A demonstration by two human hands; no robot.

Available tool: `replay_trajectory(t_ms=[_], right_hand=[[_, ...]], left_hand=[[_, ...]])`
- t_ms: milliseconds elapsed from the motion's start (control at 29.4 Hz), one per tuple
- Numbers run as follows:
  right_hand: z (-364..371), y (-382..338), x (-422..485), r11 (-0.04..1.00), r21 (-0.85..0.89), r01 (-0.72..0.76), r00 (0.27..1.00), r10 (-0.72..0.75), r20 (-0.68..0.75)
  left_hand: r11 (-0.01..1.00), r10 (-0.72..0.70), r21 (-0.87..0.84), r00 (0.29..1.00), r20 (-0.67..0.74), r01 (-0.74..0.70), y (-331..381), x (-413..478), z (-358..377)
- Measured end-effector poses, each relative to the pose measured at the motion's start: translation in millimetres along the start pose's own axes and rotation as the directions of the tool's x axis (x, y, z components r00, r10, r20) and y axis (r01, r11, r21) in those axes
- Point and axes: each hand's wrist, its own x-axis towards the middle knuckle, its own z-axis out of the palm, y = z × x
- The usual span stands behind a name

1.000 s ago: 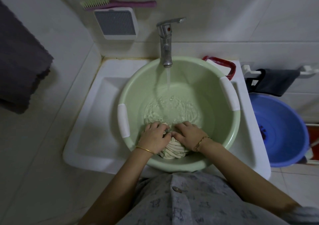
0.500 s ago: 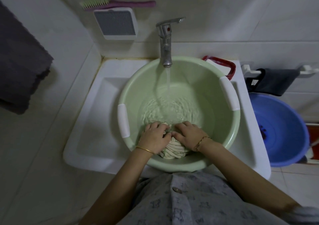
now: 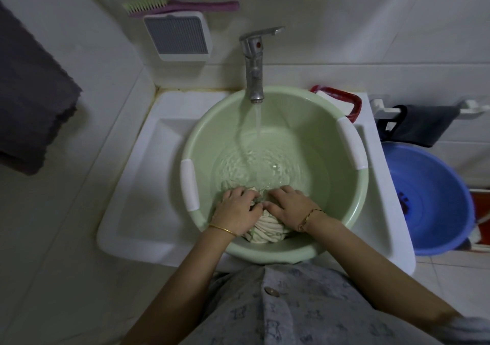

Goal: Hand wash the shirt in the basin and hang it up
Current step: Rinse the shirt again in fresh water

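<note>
A pale green basin (image 3: 342, 199) with white handle pads stands in the white sink (image 3: 138, 185), partly filled with water. A cream shirt (image 3: 266, 229) lies bunched against the basin's near wall, half in the water. My left hand (image 3: 237, 211) and my right hand (image 3: 290, 207) sit side by side on top of the bundle, fingers curled into the cloth. Most of the shirt is hidden under my hands. Water runs from the metal tap (image 3: 254, 63) into the basin.
A blue basin (image 3: 437, 201) stands on the floor at the right below a dark cloth (image 3: 421, 124) on a white rail. A red soap dish (image 3: 342, 101) sits behind the green basin. A brush (image 3: 169, 5) lies above a wall vent. A dark towel (image 3: 29, 101) hangs left.
My hands stay on the bunched shirt with hardly any shift. Water keeps running and the ripples in the basin change.
</note>
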Motion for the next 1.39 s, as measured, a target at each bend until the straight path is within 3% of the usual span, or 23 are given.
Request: replay_trajectory(t_ms=[1395], right_hand=[[-0.3,-0.6,-0.2,1.000,-0.001,-0.003,1.000,0.003,0.009]], left_hand=[[1.000,-0.009,-0.003,1.000,0.016,0.009,-0.3,-0.4,0.0]])
